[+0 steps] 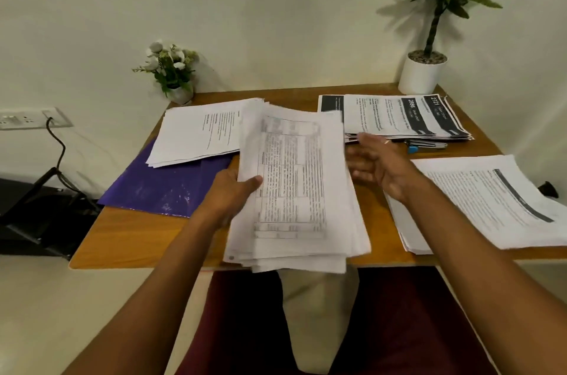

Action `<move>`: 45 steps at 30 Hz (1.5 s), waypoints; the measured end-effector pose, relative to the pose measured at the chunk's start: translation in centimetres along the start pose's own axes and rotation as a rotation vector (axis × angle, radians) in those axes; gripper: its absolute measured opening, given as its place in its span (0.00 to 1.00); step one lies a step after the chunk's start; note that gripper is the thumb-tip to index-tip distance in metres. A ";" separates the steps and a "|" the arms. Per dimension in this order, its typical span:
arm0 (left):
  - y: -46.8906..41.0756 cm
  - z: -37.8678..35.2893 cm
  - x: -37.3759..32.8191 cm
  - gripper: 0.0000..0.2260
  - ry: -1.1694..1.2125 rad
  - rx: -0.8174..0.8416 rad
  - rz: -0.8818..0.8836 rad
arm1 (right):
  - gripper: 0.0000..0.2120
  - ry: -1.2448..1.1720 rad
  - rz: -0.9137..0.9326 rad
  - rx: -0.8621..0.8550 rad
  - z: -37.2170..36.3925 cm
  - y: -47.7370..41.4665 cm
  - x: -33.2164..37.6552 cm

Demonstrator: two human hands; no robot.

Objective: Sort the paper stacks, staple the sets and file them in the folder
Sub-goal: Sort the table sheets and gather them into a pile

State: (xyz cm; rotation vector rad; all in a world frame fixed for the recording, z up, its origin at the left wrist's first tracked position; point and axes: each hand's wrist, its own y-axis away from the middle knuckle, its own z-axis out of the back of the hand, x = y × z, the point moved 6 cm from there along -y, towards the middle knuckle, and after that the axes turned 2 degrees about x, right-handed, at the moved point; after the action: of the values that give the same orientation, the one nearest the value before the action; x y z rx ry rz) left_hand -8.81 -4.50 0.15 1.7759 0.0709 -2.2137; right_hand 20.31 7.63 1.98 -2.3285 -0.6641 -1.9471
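My left hand (234,190) grips the left edge of a thick stack of printed table pages (294,190), held tilted above the middle of the wooden table (122,236). Just right of that stack, my right hand (379,169) is spread open and holds nothing. A purple folder (159,187) lies at the left with a white paper stack (199,132) partly on top of it. A stack with dark headers (408,118) lies at the back right. A blue and grey stapler (426,146) sits in front of it. Another stack (481,202) lies at the right edge.
A small flower pot (173,73) stands at the back left corner and a tall plant in a white pot (423,72) at the back right. A wall socket with a black cable (55,141) is at the left. My knees show below the table's front edge.
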 end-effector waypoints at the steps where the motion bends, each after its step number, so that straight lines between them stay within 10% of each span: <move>1: 0.1 -0.6 0.3 0.13 0.053 -0.019 -0.011 | 0.19 0.022 0.007 -0.001 -0.5 0.1 -0.9; 17: 1.7 -2.6 1.5 0.13 0.264 -0.149 -0.200 | 0.16 0.176 0.155 -0.122 -1.0 0.8 -5.7; 36: 2.0 -2.3 1.5 0.12 0.123 -0.213 -0.185 | 0.44 -0.084 0.252 -0.133 -0.2 0.7 -5.6; 45: 2.1 -2.3 1.5 0.14 0.116 -0.211 -0.173 | 0.15 -0.049 0.216 -0.190 -0.2 1.1 -5.6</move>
State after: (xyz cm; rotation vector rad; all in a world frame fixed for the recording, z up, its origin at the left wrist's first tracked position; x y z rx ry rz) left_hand -6.36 -6.26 -1.58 1.8375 0.4822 -2.1223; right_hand 19.84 4.93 -3.03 -2.4420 -0.2241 -1.9372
